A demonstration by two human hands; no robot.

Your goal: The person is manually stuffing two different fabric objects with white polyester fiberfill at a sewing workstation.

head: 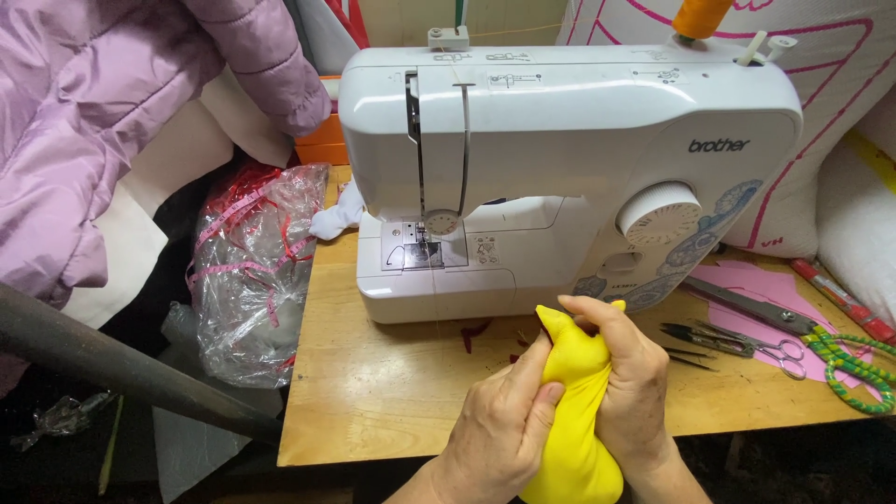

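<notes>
Both my hands grip a soft, stuffed yellow fabric piece (571, 411) over the front edge of a wooden table (373, 392). My left hand (504, 425) wraps its lower left side, thumb pressed against the cloth. My right hand (627, 373) closes over its upper right, fingers curled around the pointed top end. A white sewing machine (560, 177) stands just behind, its needle area (425, 245) at the left with nothing under the foot.
Right of the machine lie scissors (747, 313), small snips (737, 343), pink cut-outs (761, 289) and a green-handled tool (854, 369). A clear plastic bag with red ribbon (252, 271) hangs off the table's left edge. A lilac padded jacket (112, 121) fills the upper left. An orange thread spool (700, 17) tops the machine.
</notes>
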